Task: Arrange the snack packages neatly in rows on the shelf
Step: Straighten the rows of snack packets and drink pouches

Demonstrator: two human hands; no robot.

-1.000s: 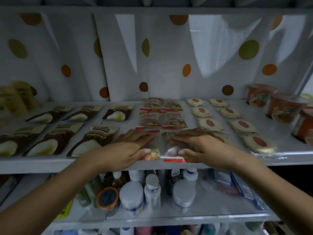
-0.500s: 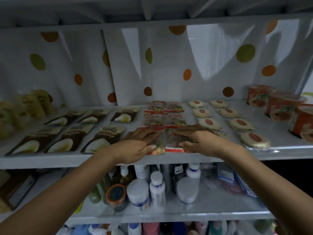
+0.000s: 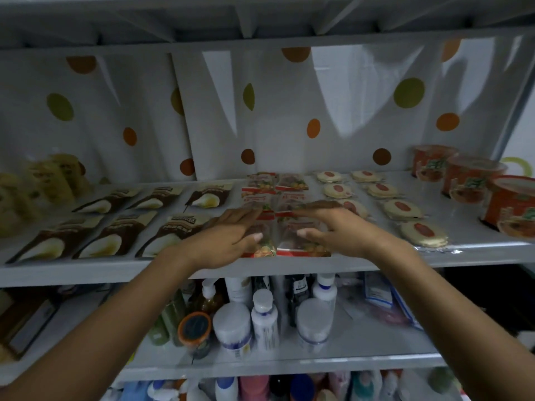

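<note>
Two columns of clear snack packets with red strips (image 3: 291, 185) run front to back in the middle of the grey shelf (image 3: 376, 256). My left hand (image 3: 228, 238) lies with straight fingers over the front left packet (image 3: 265, 250). My right hand (image 3: 333, 230) hovers or rests, fingers extended, over the front right packet (image 3: 304, 250). Both hands hide most of these front packets. Whether the palms touch the packets is unclear.
Brown-and-cream pouches (image 3: 113, 238) lie in rows to the left, yellow bags (image 3: 43, 183) at far left. Round wafer packs (image 3: 402, 209) lie to the right, red cups (image 3: 474, 180) at far right. Bottles (image 3: 263, 319) fill the lower shelf.
Both hands have slid slightly farther back over the front packets, fingers now straighter. The camera has tilted up, showing more of the shelf above.
</note>
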